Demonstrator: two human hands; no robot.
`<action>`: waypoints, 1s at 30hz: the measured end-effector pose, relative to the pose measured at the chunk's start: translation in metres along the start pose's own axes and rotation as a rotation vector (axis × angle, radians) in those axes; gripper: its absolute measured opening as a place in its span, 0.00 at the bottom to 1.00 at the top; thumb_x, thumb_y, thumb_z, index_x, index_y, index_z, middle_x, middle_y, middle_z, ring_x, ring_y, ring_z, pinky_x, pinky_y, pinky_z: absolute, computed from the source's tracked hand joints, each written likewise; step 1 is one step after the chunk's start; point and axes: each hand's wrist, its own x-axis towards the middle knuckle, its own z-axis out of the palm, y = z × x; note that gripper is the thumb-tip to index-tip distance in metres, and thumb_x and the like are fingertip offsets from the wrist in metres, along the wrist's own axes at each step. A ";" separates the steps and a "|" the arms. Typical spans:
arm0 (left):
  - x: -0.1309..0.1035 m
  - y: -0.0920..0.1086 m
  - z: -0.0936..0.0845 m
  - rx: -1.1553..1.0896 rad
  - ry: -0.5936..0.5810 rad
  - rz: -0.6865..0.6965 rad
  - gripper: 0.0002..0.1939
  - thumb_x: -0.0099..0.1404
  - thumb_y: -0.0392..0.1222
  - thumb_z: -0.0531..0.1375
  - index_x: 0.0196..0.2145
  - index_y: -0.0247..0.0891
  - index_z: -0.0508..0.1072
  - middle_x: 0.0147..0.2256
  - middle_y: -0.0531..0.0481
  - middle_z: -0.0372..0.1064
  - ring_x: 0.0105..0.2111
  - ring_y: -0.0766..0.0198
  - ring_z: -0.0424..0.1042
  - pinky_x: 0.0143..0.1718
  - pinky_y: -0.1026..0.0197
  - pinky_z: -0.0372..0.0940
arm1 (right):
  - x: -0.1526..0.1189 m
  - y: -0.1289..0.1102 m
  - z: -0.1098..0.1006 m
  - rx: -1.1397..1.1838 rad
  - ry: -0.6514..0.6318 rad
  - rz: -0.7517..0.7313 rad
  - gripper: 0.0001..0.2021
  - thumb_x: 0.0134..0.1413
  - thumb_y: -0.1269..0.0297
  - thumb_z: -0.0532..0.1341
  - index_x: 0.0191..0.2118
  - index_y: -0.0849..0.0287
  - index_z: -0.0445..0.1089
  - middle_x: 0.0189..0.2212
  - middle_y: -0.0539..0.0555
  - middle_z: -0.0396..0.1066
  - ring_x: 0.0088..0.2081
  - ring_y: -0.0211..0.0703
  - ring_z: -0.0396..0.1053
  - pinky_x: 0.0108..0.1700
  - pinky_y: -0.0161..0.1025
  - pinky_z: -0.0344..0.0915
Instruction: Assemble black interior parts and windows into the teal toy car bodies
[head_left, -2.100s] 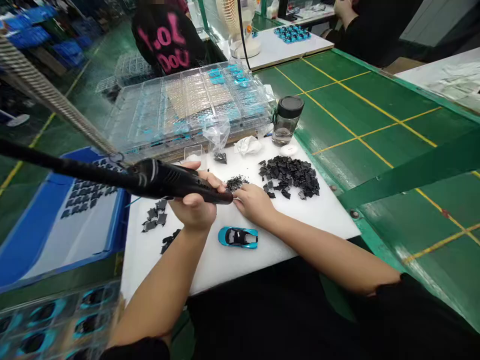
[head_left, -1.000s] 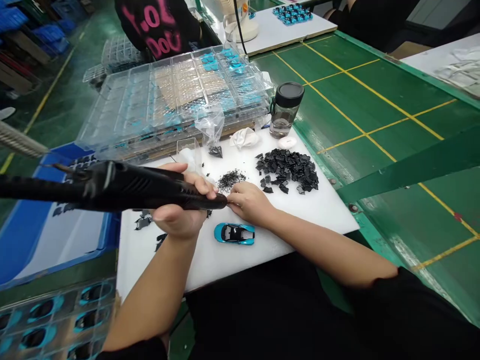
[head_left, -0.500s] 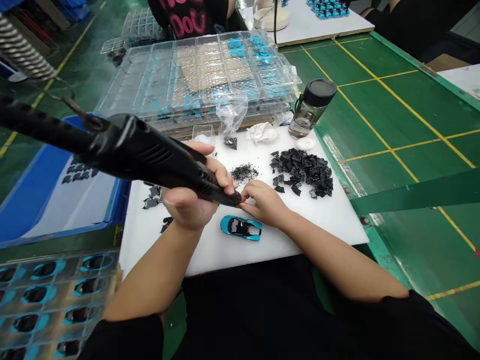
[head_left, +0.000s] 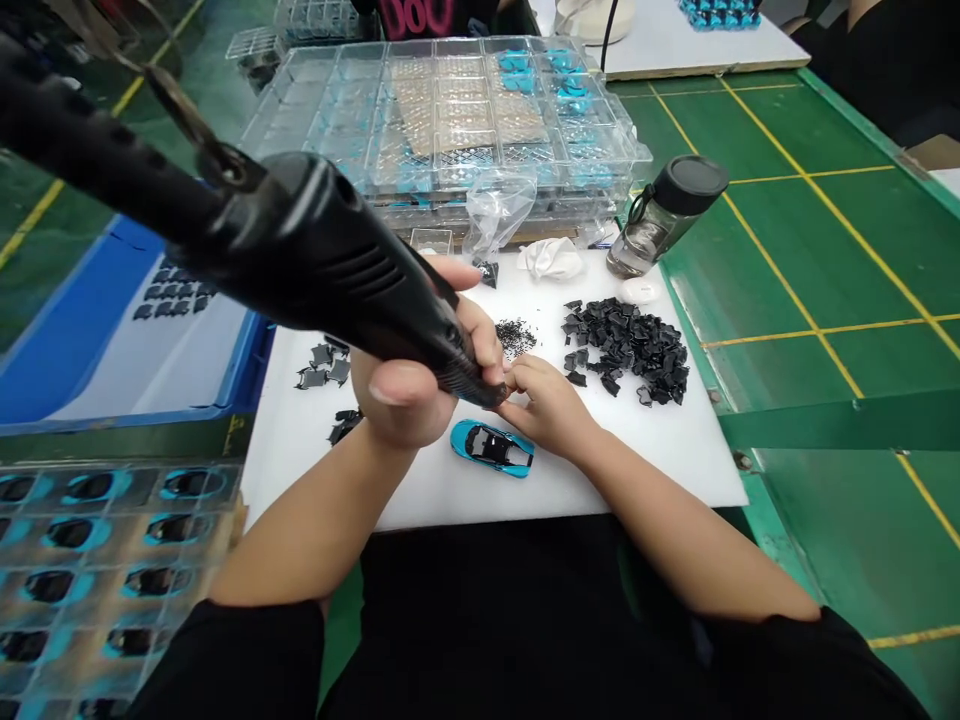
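The black corded tool (head_left: 352,270), gripped by the left hand's (head_left: 405,400) wrapped fingers, has been tilted more steeply toward the right hand (head_left: 551,408), where work seems centred; whether anything is pinched there cannot be told. The blue toy car (head_left: 491,447) is placed at six o'clock from the tip.

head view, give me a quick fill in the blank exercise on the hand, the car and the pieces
The left hand grips a tool with a ____ casing.
The board under the blue toy car is ____.
In view, the big pile of dark pieces lies to the ____ of the tiny scattered bits.

Missing words: black; white; right
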 end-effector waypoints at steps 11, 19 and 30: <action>0.000 0.000 0.003 0.017 0.104 -0.079 0.38 0.47 0.77 0.61 0.42 0.42 0.71 0.21 0.55 0.67 0.15 0.64 0.67 0.16 0.60 0.64 | -0.003 -0.001 -0.012 0.056 -0.049 0.077 0.16 0.47 0.64 0.74 0.39 0.56 0.68 0.36 0.53 0.69 0.36 0.45 0.66 0.38 0.42 0.66; 0.033 0.005 0.013 0.165 0.018 0.114 0.22 0.60 0.56 0.67 0.45 0.41 0.69 0.29 0.56 0.70 0.25 0.65 0.75 0.28 0.60 0.70 | -0.017 -0.034 -0.033 -0.169 -0.188 0.175 0.28 0.52 0.50 0.70 0.53 0.59 0.66 0.47 0.63 0.70 0.48 0.58 0.69 0.49 0.54 0.68; 0.023 0.046 -0.001 0.491 0.066 0.097 0.24 0.58 0.38 0.70 0.53 0.45 0.74 0.57 0.52 0.70 0.60 0.53 0.69 0.57 0.54 0.69 | -0.059 -0.038 0.023 -0.388 0.018 0.001 0.20 0.59 0.52 0.64 0.49 0.62 0.68 0.40 0.65 0.72 0.38 0.57 0.70 0.39 0.53 0.70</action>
